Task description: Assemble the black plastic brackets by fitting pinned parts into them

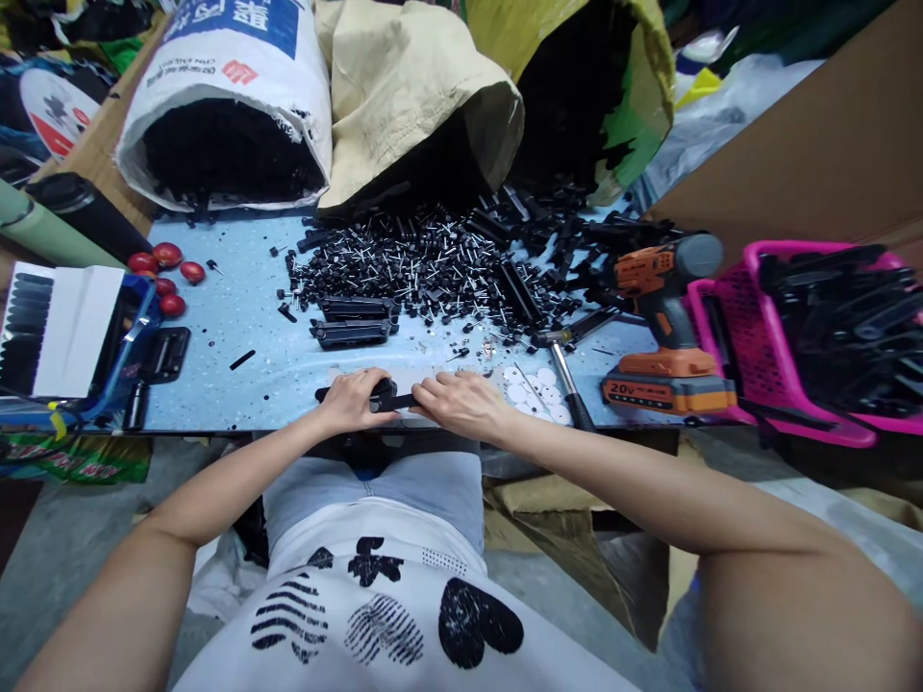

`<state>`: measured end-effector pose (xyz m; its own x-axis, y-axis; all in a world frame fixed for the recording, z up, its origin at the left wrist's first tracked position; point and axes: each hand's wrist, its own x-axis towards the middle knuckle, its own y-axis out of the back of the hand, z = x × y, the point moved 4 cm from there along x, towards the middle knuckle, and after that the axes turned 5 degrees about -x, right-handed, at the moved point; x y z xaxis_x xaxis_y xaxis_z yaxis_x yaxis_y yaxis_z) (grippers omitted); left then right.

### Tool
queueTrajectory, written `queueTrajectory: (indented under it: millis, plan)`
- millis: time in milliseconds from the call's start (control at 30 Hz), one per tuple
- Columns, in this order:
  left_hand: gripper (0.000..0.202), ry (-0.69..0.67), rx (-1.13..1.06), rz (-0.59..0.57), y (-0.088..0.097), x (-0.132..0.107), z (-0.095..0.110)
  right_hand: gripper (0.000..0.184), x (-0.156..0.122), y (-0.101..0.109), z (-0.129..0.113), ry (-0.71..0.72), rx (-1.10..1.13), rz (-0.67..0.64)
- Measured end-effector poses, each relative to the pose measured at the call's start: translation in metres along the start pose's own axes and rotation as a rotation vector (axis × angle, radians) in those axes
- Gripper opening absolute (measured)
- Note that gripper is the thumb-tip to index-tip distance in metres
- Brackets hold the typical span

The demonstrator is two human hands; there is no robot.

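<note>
Near the front edge of the blue table, my left hand (351, 400) is closed around a long black plastic part (393, 402), with one end poking out to its left. The fingers of my right hand (461, 404) pinch the part's right end. A rounded black piece stands up by my left fingertips; its exact kind is unclear. Just right of my right hand lie several white round discs (530, 392) with a thin metal rod across them. Beyond the hands rest black slotted plastic parts (353, 332) and a heap of small black-headed pins (404, 259).
An orange cordless drill (667, 336) and a hammer (569, 384) stand or lie to the right, beside a pink basket (779, 327) of black parts. Open sacks (418, 86) line the back. Red fruits (167, 255) and a blue bin (137, 336) are at left.
</note>
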<state>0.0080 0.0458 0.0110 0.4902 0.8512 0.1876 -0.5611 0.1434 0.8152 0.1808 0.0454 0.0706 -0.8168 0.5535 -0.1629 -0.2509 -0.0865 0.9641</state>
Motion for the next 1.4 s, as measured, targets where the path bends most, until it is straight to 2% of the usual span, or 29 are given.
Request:
queueTrajectory:
  millis: [100, 233, 367, 467, 600, 667, 767, 900, 967, 1033, 1100, 1133, 1167, 1233, 1300, 1367, 1400]
  plan:
    - [0.049, -0.07, 0.016, 0.068, -0.002, -0.004, 0.004, 0.034, -0.001, -0.003, -0.001, -0.002, -0.023, 0.026]
    - [0.043, -0.079, 0.04, 0.156, 0.0, -0.006, 0.008, 0.031, -0.002, -0.002, -0.004, -0.058, -0.038, 0.055]
    - [0.042, -0.098, 0.024, 0.17, 0.0, -0.006, 0.009, 0.032, -0.001, 0.0, -0.004, -0.024, -0.021, 0.055]
    - [0.043, -0.037, 0.04, 0.122, -0.003, -0.005, 0.008, 0.034, 0.001, -0.009, 0.003, -0.045, 0.017, 0.048]
    - [0.05, 0.057, 0.098, -0.092, -0.014, 0.006, 0.011, 0.039, -0.003, -0.044, 0.011, -0.077, 0.111, 0.099]
    - [0.052, 0.027, 0.086, -0.137, -0.018, 0.025, 0.019, 0.04, -0.009, -0.063, 0.016, -0.124, 0.139, 0.168]
    - [0.035, -0.015, 0.022, -0.111, -0.025, 0.073, 0.031, 0.039, -0.024, -0.08, 0.023, -0.21, 0.159, 0.289]
    - [0.028, 0.071, 0.002, -0.182, -0.057, 0.142, 0.041, 0.035, -0.044, -0.083, 0.035, -0.28, 0.189, 0.371]
    - [0.023, 0.081, 0.004, -0.225, -0.073, 0.163, 0.046, 0.031, -0.052, -0.082, 0.051, -0.377, 0.191, 0.404]
    - [0.016, 0.084, 0.007, -0.232, -0.08, 0.17, 0.05, 0.03, -0.055, -0.083, 0.073, -0.501, 0.187, 0.42]
    - [0.02, 0.1, 0.015, -0.206, -0.072, 0.162, 0.048, 0.03, -0.048, -0.087, 0.096, -0.577, 0.175, 0.391]
    - [0.022, 0.105, -0.003, -0.155, -0.063, 0.153, 0.044, 0.029, -0.041, -0.089, 0.105, -0.582, 0.167, 0.362]
    - [0.022, 0.107, -0.042, -0.079, -0.05, 0.142, 0.039, 0.031, -0.032, -0.092, 0.114, -0.565, 0.159, 0.327]
    - [0.018, 0.122, -0.208, 0.155, -0.019, 0.111, 0.023, 0.036, -0.012, -0.096, 0.126, -0.5, 0.151, 0.255]
    - [0.013, 0.214, -0.434, 0.383, 0.009, 0.072, 0.001, 0.037, 0.005, -0.099, 0.133, -0.447, 0.175, 0.183]
    - [0.02, 0.371, -0.671, 0.522, 0.021, 0.032, -0.022, 0.03, 0.014, -0.097, 0.134, -0.45, 0.247, 0.176]
    - [0.025, 0.439, -0.76, 0.564, 0.023, 0.014, -0.031, 0.026, 0.016, -0.093, 0.132, -0.471, 0.305, 0.223]
